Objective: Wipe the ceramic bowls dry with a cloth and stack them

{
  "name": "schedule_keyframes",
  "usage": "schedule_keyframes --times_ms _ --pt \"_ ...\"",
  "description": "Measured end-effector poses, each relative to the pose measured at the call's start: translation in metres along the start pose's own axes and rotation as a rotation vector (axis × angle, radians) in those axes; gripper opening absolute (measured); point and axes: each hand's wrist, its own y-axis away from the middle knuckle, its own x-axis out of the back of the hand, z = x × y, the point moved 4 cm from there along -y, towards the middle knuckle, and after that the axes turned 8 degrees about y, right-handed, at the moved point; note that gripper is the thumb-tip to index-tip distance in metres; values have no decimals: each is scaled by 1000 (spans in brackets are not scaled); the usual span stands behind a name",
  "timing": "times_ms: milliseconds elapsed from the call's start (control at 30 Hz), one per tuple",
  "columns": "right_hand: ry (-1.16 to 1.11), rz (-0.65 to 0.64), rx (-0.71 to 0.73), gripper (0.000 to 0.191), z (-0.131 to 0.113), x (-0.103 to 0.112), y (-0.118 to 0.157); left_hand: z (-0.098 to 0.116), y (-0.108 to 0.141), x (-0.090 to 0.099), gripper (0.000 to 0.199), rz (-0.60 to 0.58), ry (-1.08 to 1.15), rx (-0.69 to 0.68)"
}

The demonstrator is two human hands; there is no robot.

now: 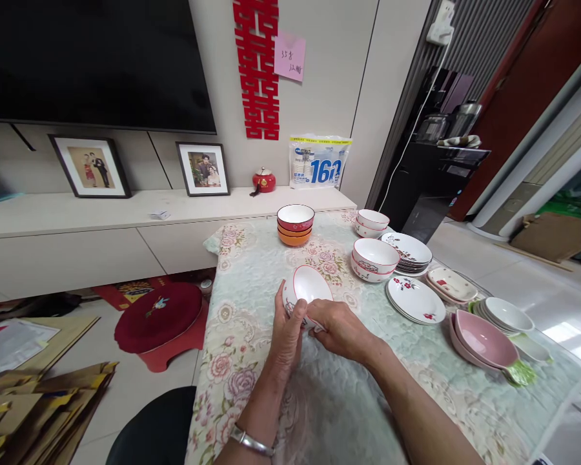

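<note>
A white bowl with a red rim [314,284] is tilted between my two hands above the table. My left hand [286,323] wraps its left side, with the thumb at the near edge. At the right, my right hand [341,323] is closed on the bowl's near side; its fingertips are partly hidden. Beyond them stands a stack of bowls [295,223], a red one on top of orange ones. Two similar red-rimmed bowls [375,257] are stacked to the right, with another pair of bowls [372,223] behind.
Flower-patterned plates [414,298], a stack of larger plates [407,248], small rectangular dishes [450,284], white bowls [508,313] and pink bowls [484,339] line the table's right side. A red stool [162,323] stands left of the floral-covered table [242,284]. A low cabinet [101,216] lies behind.
</note>
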Motion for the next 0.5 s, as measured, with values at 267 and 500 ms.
schedule_keyframes --times_ms 267,500 --pt "-295 203 -187 6 -7 -2 -6 -2 -1 1 76 -22 -10 -93" --pt "-59 7 58 23 -2 -1 -3 0 0 2 75 29 1 -29"
